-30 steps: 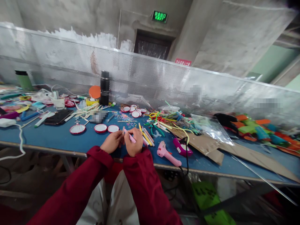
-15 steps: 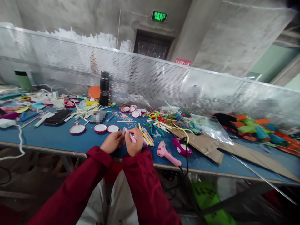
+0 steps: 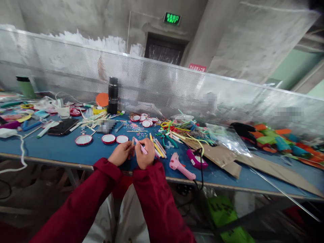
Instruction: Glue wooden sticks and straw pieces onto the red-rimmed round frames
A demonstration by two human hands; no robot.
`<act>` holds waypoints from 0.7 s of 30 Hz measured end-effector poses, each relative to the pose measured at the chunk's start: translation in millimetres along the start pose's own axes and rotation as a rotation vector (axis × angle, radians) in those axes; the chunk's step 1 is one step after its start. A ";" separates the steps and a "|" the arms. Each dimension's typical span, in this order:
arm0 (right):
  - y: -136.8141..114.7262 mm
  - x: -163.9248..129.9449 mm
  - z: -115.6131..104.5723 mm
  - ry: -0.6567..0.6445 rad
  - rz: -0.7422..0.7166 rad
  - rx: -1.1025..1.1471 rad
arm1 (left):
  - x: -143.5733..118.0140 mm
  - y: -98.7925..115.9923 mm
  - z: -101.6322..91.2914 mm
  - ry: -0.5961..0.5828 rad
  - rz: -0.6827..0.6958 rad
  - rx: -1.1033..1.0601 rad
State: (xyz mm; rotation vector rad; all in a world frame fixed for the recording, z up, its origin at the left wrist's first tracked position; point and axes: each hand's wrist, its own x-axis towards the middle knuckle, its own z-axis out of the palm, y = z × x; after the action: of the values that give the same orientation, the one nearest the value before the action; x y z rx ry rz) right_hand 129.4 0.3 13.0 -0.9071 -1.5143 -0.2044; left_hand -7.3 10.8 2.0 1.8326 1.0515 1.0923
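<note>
Blue table point(image 3: 60, 152) before a perforated metal screen point(image 3: 157, 81), a pink marker point(image 3: 143, 149) in my right hand point(image 3: 146, 158).
My right fingers close around the marker, which slants over the table near its front edge; my left hand point(image 3: 119, 154) sits just beside it with fingers curled in, and I cannot tell whether they hold anything. Three red-rimmed white lids point(image 3: 108, 138) lie beyond and to the left, loose markers point(image 3: 159, 147) just right of my right hand, and a pink glue gun point(image 3: 182, 169) farther right.
</note>
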 end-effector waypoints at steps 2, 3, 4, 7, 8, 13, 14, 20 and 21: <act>0.1 0.3 0.0 -0.003 -0.004 0.003 | -0.5 0.9 0.0 -0.001 -0.004 0.004; 0.1 0.5 -0.1 -0.008 -0.006 0.003 | -0.7 1.2 0.0 0.001 -0.003 0.002; -0.1 0.7 -0.2 -0.016 -0.010 0.001 | -0.9 1.4 0.0 0.003 0.000 -0.001; -0.6 0.9 -0.4 -0.026 -0.008 -0.007 | -1.1 1.2 0.0 0.010 0.011 0.001; -0.7 0.8 -0.4 -0.020 -0.004 -0.010 | -1.0 1.1 0.0 0.012 0.011 0.004; 0.0 -0.1 0.4 -0.020 -0.004 -0.011 | -0.4 0.8 0.1 0.005 0.010 -0.004; 0.3 -0.2 0.4 -0.017 -0.002 -0.014 | -0.4 0.8 0.1 0.005 0.009 -0.004; 1.4 0.7 -1.0 0.009 0.014 -0.007 | -0.7 2.7 0.3 0.026 0.001 -0.026; 0.8 0.9 -1.3 0.002 0.014 -0.007 | -0.7 3.1 0.5 0.031 0.000 -0.040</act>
State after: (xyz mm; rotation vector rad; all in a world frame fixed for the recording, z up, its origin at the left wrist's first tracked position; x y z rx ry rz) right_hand 131.1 0.4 13.8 -0.9220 -1.5062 -0.2005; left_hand -6.3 8.9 4.3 1.7894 1.0411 1.1373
